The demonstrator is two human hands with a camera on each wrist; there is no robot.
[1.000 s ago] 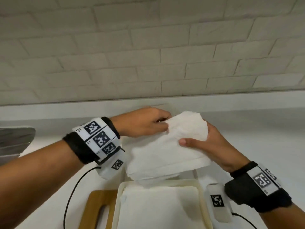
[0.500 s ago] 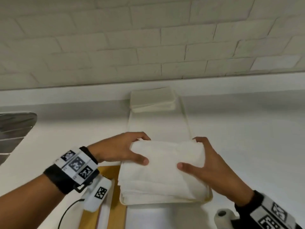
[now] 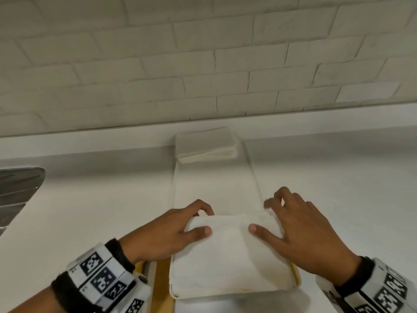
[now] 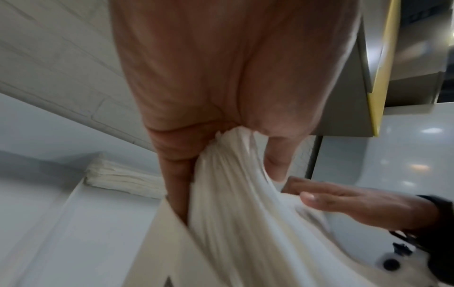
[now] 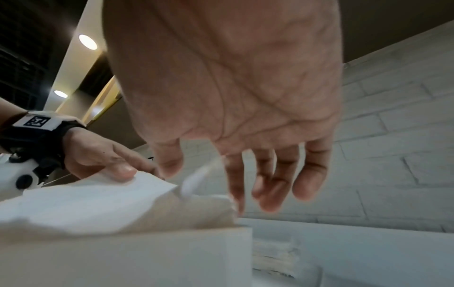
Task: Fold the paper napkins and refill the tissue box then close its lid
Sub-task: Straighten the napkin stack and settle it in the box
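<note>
Both forearms are bare, and each wrist wears a black band wrapped with white panels printed with black square fiducial markers. At 7 o'clock in the head view a white camera housing hangs under the left wristband (another marker is printed on it); the right wristband, at 4 o'clock, carries like markers. From the right wrist view the left wrist's white housing shows a round black lens and a small screw.
</note>
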